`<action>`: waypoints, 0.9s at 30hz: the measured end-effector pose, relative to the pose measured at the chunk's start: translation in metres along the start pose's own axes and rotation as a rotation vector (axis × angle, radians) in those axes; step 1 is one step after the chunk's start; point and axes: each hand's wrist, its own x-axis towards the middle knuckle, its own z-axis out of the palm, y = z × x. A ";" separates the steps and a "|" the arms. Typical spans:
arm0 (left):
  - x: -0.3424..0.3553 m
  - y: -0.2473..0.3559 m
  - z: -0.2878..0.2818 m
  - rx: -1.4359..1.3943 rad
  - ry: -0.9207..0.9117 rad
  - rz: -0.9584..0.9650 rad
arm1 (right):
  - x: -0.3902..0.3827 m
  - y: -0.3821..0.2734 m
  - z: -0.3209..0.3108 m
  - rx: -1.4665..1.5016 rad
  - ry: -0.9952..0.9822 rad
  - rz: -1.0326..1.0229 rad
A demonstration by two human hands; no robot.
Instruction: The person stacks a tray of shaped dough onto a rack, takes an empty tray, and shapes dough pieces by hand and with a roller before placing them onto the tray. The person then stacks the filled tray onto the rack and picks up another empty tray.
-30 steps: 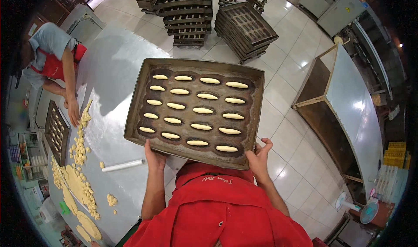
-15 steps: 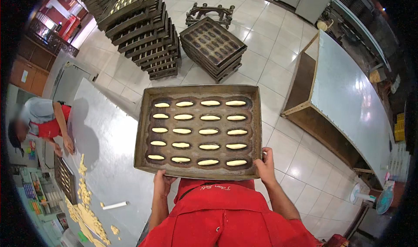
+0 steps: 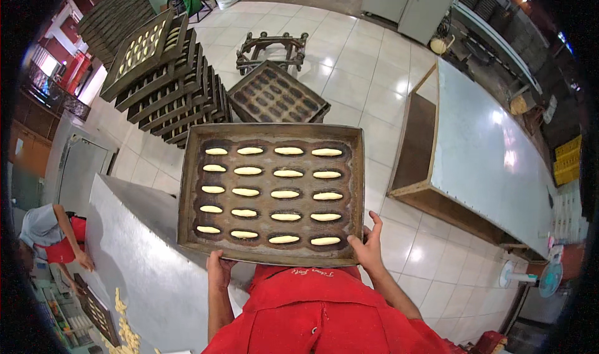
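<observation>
A dark metal baking tray [image 3: 271, 132] with rows of pale, elongated dough pieces is held level in front of my red apron. My left hand [image 3: 219, 268] grips its near edge from below, left of centre. My right hand [image 3: 369, 245] holds the near right corner, thumb along the rim and some fingers raised outside it. Just beyond the tray, a lower stack of dark, empty-topped trays [image 3: 281, 92] stands on the tiled floor. To its left rises a taller stack [image 3: 163, 95] of trays bearing dough pieces.
A steel table [image 3: 153, 248] at lower left holds dough pieces [image 3: 125, 320] and another tray [image 3: 93, 307]; a co-worker [image 3: 48, 235] in a red apron leans over it. A wheeled rack base [image 3: 269, 53] is ahead, grey cabinets [image 3: 405, 11] behind, a metal-topped box [image 3: 480, 160] and fan [image 3: 549, 278] at right.
My view has turned toward the tray stacks, which now sit nearer and further left and lower. The table and co-worker have slid down the picture. Both hands still carry the tray.
</observation>
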 end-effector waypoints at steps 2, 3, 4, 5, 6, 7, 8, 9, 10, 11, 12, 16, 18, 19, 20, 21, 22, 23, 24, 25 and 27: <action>0.014 0.015 0.017 -0.012 0.002 0.021 | 0.021 -0.026 -0.001 0.080 0.001 0.067; 0.025 0.022 0.027 -0.019 0.012 0.027 | 0.039 -0.037 0.000 0.163 0.005 0.125; 0.035 0.029 0.038 -0.033 0.004 0.050 | 0.057 -0.047 0.000 0.212 0.029 0.159; 0.046 0.036 0.049 -0.048 0.000 0.075 | 0.079 -0.049 -0.002 0.207 0.010 0.164; 0.051 0.047 0.065 -0.074 0.002 0.076 | 0.096 -0.047 -0.008 0.164 -0.032 0.089; 0.057 0.058 0.080 -0.082 0.028 0.076 | 0.113 -0.046 -0.009 0.122 -0.078 0.016; 0.045 0.067 0.095 -0.113 0.048 0.140 | 0.116 -0.079 -0.009 0.125 -0.082 0.132; 0.051 0.077 0.105 -0.139 0.046 0.214 | 0.128 -0.088 -0.008 0.118 -0.108 0.144; 0.054 0.087 0.106 -0.160 0.062 0.207 | 0.141 -0.095 -0.007 0.096 -0.127 0.162; 0.057 0.097 0.110 -0.172 0.088 0.221 | 0.155 -0.102 -0.002 0.076 -0.147 0.175; 0.058 0.107 0.114 -0.173 0.099 0.272 | 0.170 -0.112 0.008 0.084 -0.155 0.160; 0.058 0.136 0.124 -0.059 0.312 0.426 | 0.214 -0.137 0.015 0.095 -0.168 0.158; 0.057 0.156 0.110 -0.096 0.256 0.542 | 0.238 -0.151 0.019 0.139 -0.220 0.155; 0.058 0.166 0.113 -0.130 0.174 0.647 | 0.253 -0.157 0.021 0.180 -0.246 0.145; 0.059 0.173 0.121 -0.131 0.184 0.664 | 0.266 -0.158 0.020 0.207 -0.265 0.139; 0.063 0.181 0.137 -0.099 0.206 0.762 | 0.282 -0.162 0.022 0.212 -0.279 0.132; 0.045 0.178 0.139 -0.050 0.232 0.825 | 0.269 -0.160 0.014 0.222 -0.278 0.134; 0.025 0.174 0.138 -0.035 0.240 0.805 | 0.254 -0.157 0.004 0.232 -0.275 0.135; 0.024 0.180 0.141 -0.057 0.288 0.789 | 0.263 -0.153 0.000 0.231 -0.283 0.163; 0.026 0.184 0.141 -0.081 0.335 0.772 | 0.272 -0.154 -0.001 0.238 -0.284 0.155; 0.033 0.185 0.122 -0.014 0.231 0.783 | 0.291 -0.156 0.000 0.240 -0.383 0.158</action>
